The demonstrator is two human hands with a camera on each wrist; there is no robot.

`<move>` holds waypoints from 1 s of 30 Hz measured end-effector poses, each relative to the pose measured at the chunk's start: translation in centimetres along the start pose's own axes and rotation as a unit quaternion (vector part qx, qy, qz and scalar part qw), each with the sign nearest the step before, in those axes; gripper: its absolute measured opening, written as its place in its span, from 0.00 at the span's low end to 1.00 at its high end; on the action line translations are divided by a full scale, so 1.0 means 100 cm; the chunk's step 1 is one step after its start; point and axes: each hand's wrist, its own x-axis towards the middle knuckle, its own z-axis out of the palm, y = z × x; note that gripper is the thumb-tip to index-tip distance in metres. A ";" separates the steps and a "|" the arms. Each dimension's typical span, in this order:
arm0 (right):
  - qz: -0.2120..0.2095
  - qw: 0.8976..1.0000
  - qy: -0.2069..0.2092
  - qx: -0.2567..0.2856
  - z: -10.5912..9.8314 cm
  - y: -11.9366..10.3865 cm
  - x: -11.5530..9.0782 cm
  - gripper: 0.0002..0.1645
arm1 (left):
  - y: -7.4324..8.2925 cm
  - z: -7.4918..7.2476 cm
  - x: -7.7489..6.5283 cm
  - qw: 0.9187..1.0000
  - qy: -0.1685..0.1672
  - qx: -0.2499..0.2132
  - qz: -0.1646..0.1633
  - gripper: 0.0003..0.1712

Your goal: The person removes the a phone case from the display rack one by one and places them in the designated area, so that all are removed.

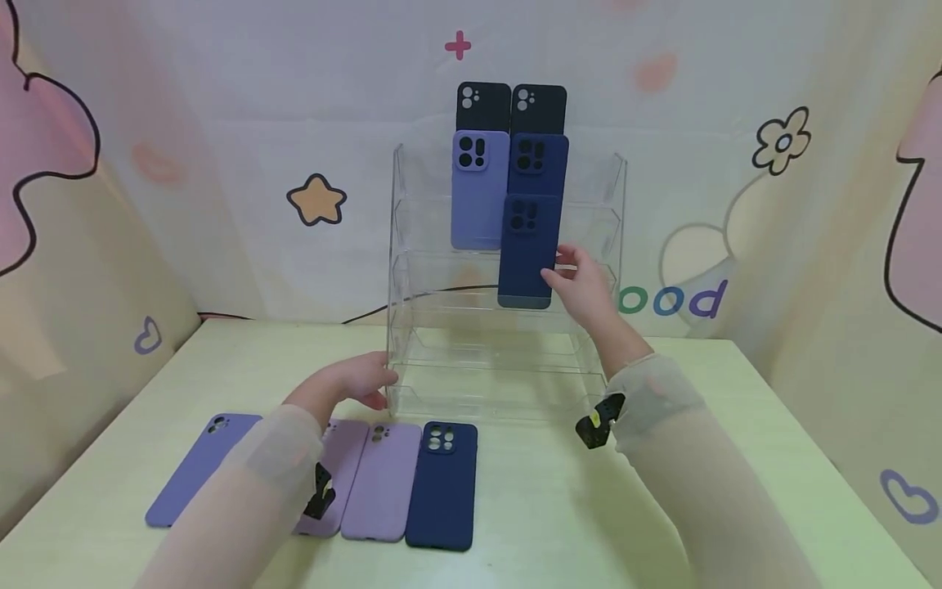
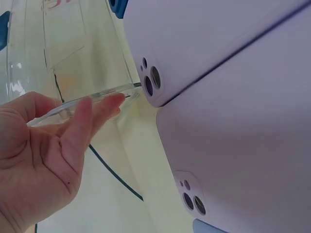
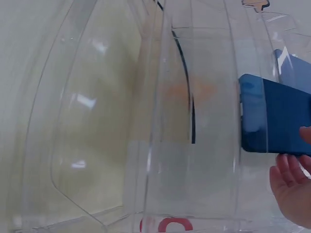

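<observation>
Four cases (image 1: 480, 209) stand in the clear rack (image 1: 478, 367); the right hand (image 1: 585, 290) pinches a fifth, the lower navy case (image 1: 527, 258), apparently nearly seated. The left hand (image 1: 353, 380) grips the rack's side. Four remain on the surface (image 1: 545, 499), one lilac case (image 1: 343, 470) partly hidden by the left sleeve (image 1: 235, 499).

head: forward, down, farther | left wrist: close, rolled | right wrist: close, rolled | shared: clear rack (image 1: 500, 401)
</observation>
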 end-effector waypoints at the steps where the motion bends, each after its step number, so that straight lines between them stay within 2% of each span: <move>1: 0.000 1.000 0.006 0.002 0.002 0.001 0.001 0.31 | 0.000 -0.001 0.000 1.000 0.006 0.007 0.000 0.31; 3: 0.002 1.000 0.018 0.006 0.006 0.002 0.002 0.30 | 0.001 -0.001 0.001 1.000 0.019 0.009 0.003 0.32; 7: 0.000 0.999 0.039 0.011 0.012 0.003 0.001 0.29 | -0.002 0.000 0.003 0.999 0.031 -0.030 0.021 0.34; 10: -0.002 0.999 0.044 0.017 0.014 0.005 -0.001 0.27 | -0.006 0.002 0.003 0.997 0.023 -0.067 0.032 0.35; 16: -0.025 0.999 0.030 0.016 0.009 0.008 0.000 0.23 | -0.008 0.003 0.003 0.994 0.012 -0.096 0.049 0.36; 20: -0.034 0.999 0.008 0.013 0.003 0.006 0.001 0.22 | -0.006 0.004 0.003 0.994 0.011 -0.095 0.056 0.35; 25: -0.040 0.998 -0.022 0.048 -0.002 0.007 0.002 0.22 | -0.008 0.004 0.005 0.995 0.009 -0.088 0.052 0.37; 30: -0.067 0.994 -0.003 0.084 -0.009 0.006 0.001 0.23 | -0.009 0.004 0.007 0.994 0.006 -0.090 0.059 0.37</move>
